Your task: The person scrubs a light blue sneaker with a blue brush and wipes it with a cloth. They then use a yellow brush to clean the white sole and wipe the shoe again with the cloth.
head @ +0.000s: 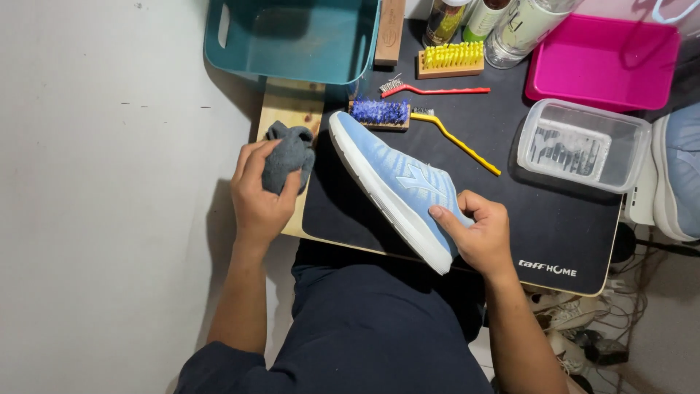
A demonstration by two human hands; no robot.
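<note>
1. I am seeing my left hand [259, 197] at centre left of the frame, its grip clenching a grey cloth [288, 155].
2. My right hand [477, 233] is grasping the heel end of a light blue shoe [397, 186], which is lying tilted on its side across the black table [510, 146], mid-frame.
3. A blue-bristled brush [379, 113] and a yellow-handled brush [456, 141] are lying just above the shoe.

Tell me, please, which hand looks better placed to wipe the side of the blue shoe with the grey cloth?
Left, most likely. The left hand already grips the grey cloth beside the blue shoe, near its toe. The right hand is busy gripping its heel.
</note>
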